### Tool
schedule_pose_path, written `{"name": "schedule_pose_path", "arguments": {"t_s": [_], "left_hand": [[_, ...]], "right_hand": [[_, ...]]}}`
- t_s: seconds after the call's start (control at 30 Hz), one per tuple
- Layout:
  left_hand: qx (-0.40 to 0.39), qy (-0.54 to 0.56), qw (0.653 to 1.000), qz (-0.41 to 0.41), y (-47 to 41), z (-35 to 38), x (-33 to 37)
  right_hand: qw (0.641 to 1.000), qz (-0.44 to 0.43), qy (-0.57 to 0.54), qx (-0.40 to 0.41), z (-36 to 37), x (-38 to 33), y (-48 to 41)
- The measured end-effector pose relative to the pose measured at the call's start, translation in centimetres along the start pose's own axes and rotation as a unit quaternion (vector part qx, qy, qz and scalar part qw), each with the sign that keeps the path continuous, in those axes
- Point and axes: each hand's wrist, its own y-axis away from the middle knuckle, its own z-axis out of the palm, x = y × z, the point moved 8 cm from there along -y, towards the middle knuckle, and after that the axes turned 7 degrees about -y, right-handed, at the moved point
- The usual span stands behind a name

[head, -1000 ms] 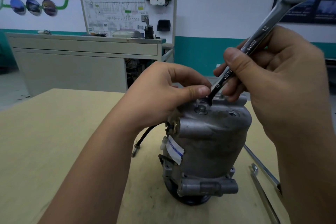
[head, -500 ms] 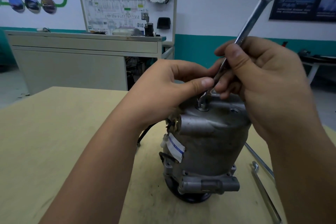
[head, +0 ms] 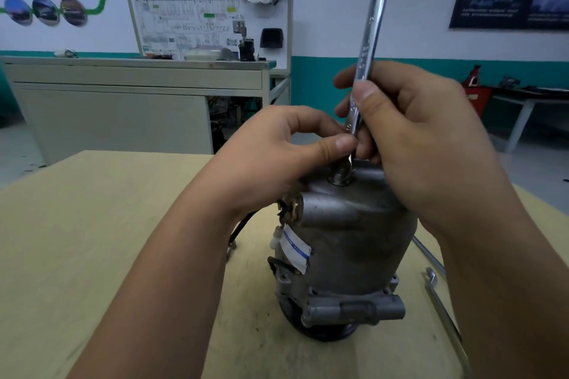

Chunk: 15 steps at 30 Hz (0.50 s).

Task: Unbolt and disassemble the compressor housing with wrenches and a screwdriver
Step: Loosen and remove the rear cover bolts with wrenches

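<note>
The person shows only two bare arms: the left forearm (head: 172, 271) and the right forearm (head: 508, 271) are uncovered all the way to the lower edge of view, smooth and broad. The left hand (head: 277, 151) and the right hand (head: 425, 138) are bare too, thick-fingered, with short, blunt thumbnails and fine creases across the thumb knuckles

Bright metal over dull metal, on pale wood.

We see a wrench (head: 374, 31) of polished, mirror-glossy steel with stamped marks on its shank. The compressor housing (head: 354, 243) is matt grey cast metal, rough and scuffed, with a smooth white-and-blue paper label (head: 297, 251) and a brass-looking fitting (head: 294, 209) on its left side. The table (head: 92, 240) looks like pale matt wood board, smudged dark around the housing's foot. Slim tools (head: 443, 317) of bright metal lie by its right edge.
</note>
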Motion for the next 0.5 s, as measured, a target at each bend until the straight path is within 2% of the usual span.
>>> {"name": "schedule_pose_path", "arguments": {"t_s": [0.33, 0.5], "left_hand": [[0.019, 0.015, 1.000, -0.005, 0.2, -0.6, -0.1], [0.011, 0.007, 1.000, -0.003, 0.3, -0.6, 0.2]], "right_hand": [[0.995, -0.052, -0.062, -0.061, 0.7, -1.1, 0.2], [0.991, -0.044, -0.108, -0.067, 0.9, -1.3, 0.5]]}}
